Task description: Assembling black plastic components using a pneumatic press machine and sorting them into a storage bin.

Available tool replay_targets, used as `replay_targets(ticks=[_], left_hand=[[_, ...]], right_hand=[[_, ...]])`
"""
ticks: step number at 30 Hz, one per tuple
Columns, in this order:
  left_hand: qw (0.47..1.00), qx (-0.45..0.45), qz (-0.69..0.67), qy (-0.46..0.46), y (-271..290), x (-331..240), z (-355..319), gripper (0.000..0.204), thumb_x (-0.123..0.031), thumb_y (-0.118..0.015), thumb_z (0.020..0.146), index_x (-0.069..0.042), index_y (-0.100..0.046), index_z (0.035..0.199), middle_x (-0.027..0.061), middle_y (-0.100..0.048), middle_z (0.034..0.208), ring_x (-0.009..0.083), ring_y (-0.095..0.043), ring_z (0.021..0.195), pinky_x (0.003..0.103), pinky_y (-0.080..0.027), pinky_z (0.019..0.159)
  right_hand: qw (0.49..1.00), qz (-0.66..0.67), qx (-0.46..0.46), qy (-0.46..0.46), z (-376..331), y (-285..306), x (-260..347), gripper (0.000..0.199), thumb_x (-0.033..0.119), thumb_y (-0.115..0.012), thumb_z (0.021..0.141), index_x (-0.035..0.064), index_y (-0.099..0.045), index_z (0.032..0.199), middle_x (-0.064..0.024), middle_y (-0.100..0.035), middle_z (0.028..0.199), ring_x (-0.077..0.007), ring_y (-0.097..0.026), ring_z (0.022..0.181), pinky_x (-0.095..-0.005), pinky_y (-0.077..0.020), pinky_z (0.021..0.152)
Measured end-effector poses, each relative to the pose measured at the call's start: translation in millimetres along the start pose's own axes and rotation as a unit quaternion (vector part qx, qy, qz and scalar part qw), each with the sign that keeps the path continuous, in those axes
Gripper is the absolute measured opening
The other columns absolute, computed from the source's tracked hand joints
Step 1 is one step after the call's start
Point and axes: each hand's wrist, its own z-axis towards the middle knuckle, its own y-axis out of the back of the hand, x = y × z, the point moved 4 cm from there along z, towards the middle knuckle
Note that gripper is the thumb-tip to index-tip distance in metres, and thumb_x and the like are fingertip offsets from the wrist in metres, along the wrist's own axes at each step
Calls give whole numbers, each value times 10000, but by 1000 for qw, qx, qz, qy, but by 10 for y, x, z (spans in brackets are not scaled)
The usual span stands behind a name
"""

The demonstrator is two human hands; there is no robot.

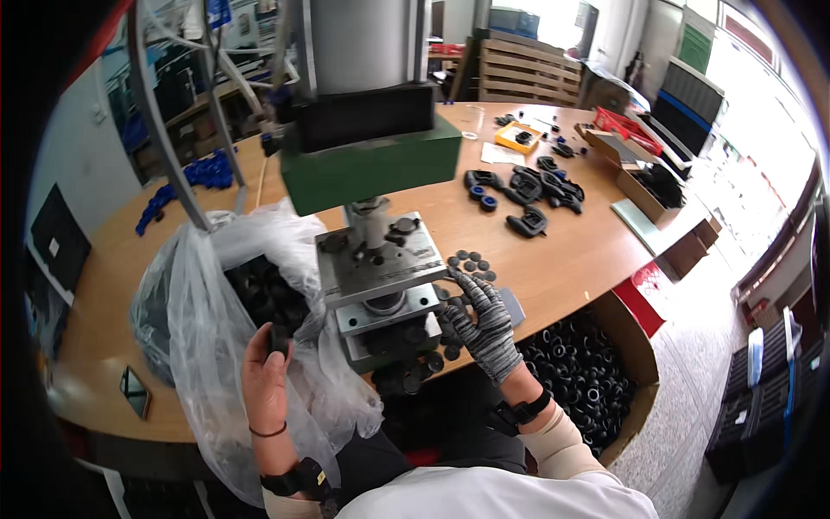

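Observation:
My bare left hand (264, 370) holds a small black part (278, 337) at the mouth of a clear plastic bag (199, 303) filled with black parts. My right hand (481, 322), in a grey striped glove, rests fingers apart on the table beside the base of a small press (380, 277), over loose black round pieces (450, 333). The press has a grey steel die plate and a green head (372, 160) above it. More small black discs (471, 262) lie just beyond my right hand.
A cardboard box (635, 346) full of black rings sits low at my right. Larger black moulded parts (527, 190), a yellow box (517, 137) and a red tray (627, 130) lie farther back on the wooden table (571, 251). Blue pieces (199, 173) sit at far left.

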Motion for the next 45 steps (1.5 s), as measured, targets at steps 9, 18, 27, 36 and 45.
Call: replay_targets(ticks=[9, 18, 27, 36, 45], left_hand=[[998, 59, -1, 29, -145, -27, -33, 526, -95, -692, 841, 13, -452, 1296, 42, -563, 1134, 89, -553, 972, 239, -468, 855], [994, 110, 5, 3, -385, -2, -228, 549, -132, -705, 842, 7, -444, 1304, 35, -540, 1168, 71, -507, 1034, 219, -432, 894], [969, 87, 213, -94, -672, 24, -238, 592, -239, -710, 828, 12, -445, 1295, 82, -572, 1127, 99, -581, 904, 241, -496, 781], [839, 76, 480, -245, -1212, 393, 119, 554, -248, -691, 767, -15, -503, 1233, 165, -549, 1207, 315, -486, 1147, 404, -363, 1005], [829, 55, 530, -169, -1357, 478, 375, 558, -273, -719, 720, -19, -517, 1174, 167, -581, 1131, 336, -519, 1070, 413, -393, 963]], right_hand=[[979, 175, 50, -89, 425, -724, 420, 378, 123, -750, 760, -1, -593, 1081, -69, -643, 957, -158, -579, 852, -312, -473, 830], [910, 380, 101, -135, 443, -971, 570, 479, 200, -733, 799, 13, -555, 1203, -107, -658, 1053, -170, -607, 961, -303, -460, 869], [911, 399, 40, -93, 139, -703, -81, 510, 1, -567, 886, 51, -394, 1364, -97, -548, 1265, -193, -522, 1159, -321, -404, 1009], [953, 25, -35, -301, -1246, 268, -1739, 538, 33, -634, 829, 76, -443, 1330, -119, -548, 1253, -216, -542, 1133, -321, -464, 943], [913, -83, 55, -396, -1945, 214, -1871, 547, 60, -652, 816, 76, -448, 1324, -128, -548, 1251, -229, -545, 1128, -326, -467, 936]])
